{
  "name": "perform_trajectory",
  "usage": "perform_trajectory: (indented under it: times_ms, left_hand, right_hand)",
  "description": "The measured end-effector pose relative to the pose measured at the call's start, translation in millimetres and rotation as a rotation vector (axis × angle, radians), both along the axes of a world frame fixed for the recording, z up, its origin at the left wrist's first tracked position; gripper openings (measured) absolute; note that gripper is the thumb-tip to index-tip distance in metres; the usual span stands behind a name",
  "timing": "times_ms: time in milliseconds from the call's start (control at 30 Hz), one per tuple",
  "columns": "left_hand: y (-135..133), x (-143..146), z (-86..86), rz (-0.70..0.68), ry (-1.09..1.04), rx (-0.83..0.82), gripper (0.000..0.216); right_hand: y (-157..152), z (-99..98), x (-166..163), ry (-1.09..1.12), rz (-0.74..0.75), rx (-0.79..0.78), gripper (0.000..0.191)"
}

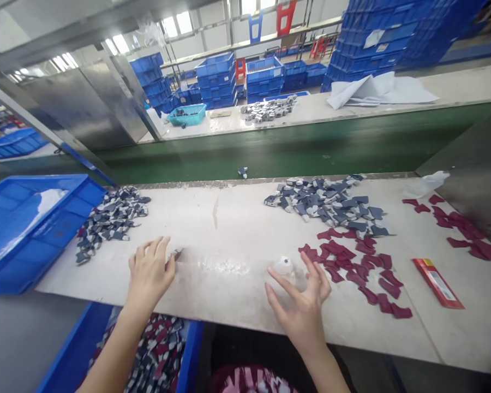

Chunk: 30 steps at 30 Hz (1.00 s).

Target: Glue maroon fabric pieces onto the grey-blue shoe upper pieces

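My left hand (149, 271) rests on the white worktable (229, 229) with its fingers curled together around a small dark grey piece (177, 253) at the thumb side. My right hand (301, 297) hovers over the table with fingers spread and holds nothing. Its fingertips are next to a small clear plastic object (285, 266) and the edge of a scatter of dark red flat pieces (354, 265). A pile of grey and blue pieces (329, 204) lies beyond the red ones. A second pile of similar grey pieces (110, 218) lies left of my left hand.
A blue bin (22, 229) sits at the table's left end. Another blue bin (155, 355) with mixed red and grey pieces is below the front edge. A red packet (437, 282) lies at the right, more red pieces (462, 226) further right. A green conveyor (270, 147) runs behind, with stacked blue crates (216, 79) beyond.
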<state>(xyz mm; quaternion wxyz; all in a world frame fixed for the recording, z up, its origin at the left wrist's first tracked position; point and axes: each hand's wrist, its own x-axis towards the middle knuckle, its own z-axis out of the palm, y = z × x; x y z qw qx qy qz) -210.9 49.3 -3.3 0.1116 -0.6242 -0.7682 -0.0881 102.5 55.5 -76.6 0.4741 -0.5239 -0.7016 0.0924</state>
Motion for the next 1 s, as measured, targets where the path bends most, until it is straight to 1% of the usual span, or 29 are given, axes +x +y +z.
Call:
perform_trajectory:
  times_ms: [67, 133, 167, 233, 300, 333, 367, 433, 533, 600, 633, 700, 767, 833, 867, 900, 933, 1000]
  left_hand:
    - [43.4, 2.3, 9.8, -0.018, 0.061, -0.014, 0.046]
    - [101.1, 9.6, 14.8, -0.112, 0.071, -0.053, 0.047]
    - [132.8, 15.1, 15.2, -0.172, 0.082, -0.094, 0.047]
    - [194.4, 29.0, 12.5, -0.259, 0.094, -0.115, 0.050]
    - [245.4, 44.1, 7.2, -0.344, 0.098, -0.155, 0.055]
    - [265.0, 51.0, 4.5, -0.374, 0.096, -0.177, 0.055]
    - [280.6, 56.8, 2.3, -0.398, 0.092, -0.199, 0.053]
    - [301.4, 65.0, 0.1, -0.412, 0.074, -0.234, 0.044]
    - [313.4, 70.8, 3.1, -0.389, 0.028, -0.256, 0.030]
    - [309.1, 74.2, 7.7, -0.375, -0.019, -0.253, 0.027]
    - [302.0, 76.5, 10.0, -0.374, -0.048, -0.250, 0.028]
    - [275.2, 83.0, 12.8, -0.404, -0.118, -0.258, 0.029]
    - [231.2, 91.3, 11.3, -0.483, -0.199, -0.292, 0.028]
    - [175.4, 100.5, 4.8, -0.600, -0.302, -0.337, 0.022]
    - [146.4, 105.1, 0.0, -0.705, -0.451, -0.340, 0.022]
    - [118.4, 109.6, -5.6, -0.774, -0.566, -0.347, 0.021]
    - [92.8, 114.0, -11.7, -0.801, -0.634, -0.351, 0.019]
    - [51.5, 122.2, -24.7, -0.775, -0.682, -0.360, 0.017]
  right_hand:
    - [5.6, -7.9, -2.2, -0.021, 0.044, -0.018, 0.023]
    - [8.0, -15.5, -4.3, -0.029, 0.051, -0.016, 0.033]
    - [8.1, -18.3, -4.7, -0.023, 0.041, -0.012, 0.037]
    - [7.5, -20.9, -3.9, 0.016, 0.018, 0.007, 0.040]
    - [7.1, -18.2, -1.9, 0.075, 0.015, 0.054, 0.042]
    - [7.4, -15.2, -0.9, 0.108, 0.026, 0.084, 0.042]
    - [7.8, -11.5, -0.1, 0.144, 0.040, 0.113, 0.043]
    - [8.7, -4.3, 0.8, 0.221, 0.057, 0.169, 0.045]
    - [6.2, -2.6, 0.7, 0.303, 0.049, 0.215, 0.044]
    - [0.5, -10.0, 0.3, 0.338, 0.011, 0.209, 0.037]
    - [-3.2, -15.3, 0.3, 0.366, -0.025, 0.194, 0.033]
    - [-10.1, -25.5, 0.5, 0.467, -0.109, 0.174, 0.027]
    - [-14.1, -31.3, 1.5, 0.640, -0.189, 0.172, 0.028]
    - [-14.7, -31.2, 3.5, 0.828, -0.236, 0.152, 0.029]
    - [-14.1, -29.8, 5.0, 0.894, -0.255, 0.124, 0.029]
    - [-13.5, -28.1, 6.6, 0.928, -0.272, 0.091, 0.029]
    - [-13.2, -26.5, 8.3, 0.935, -0.293, 0.062, 0.030]
    - [-14.4, -24.6, 11.6, 0.883, -0.314, -0.007, 0.033]
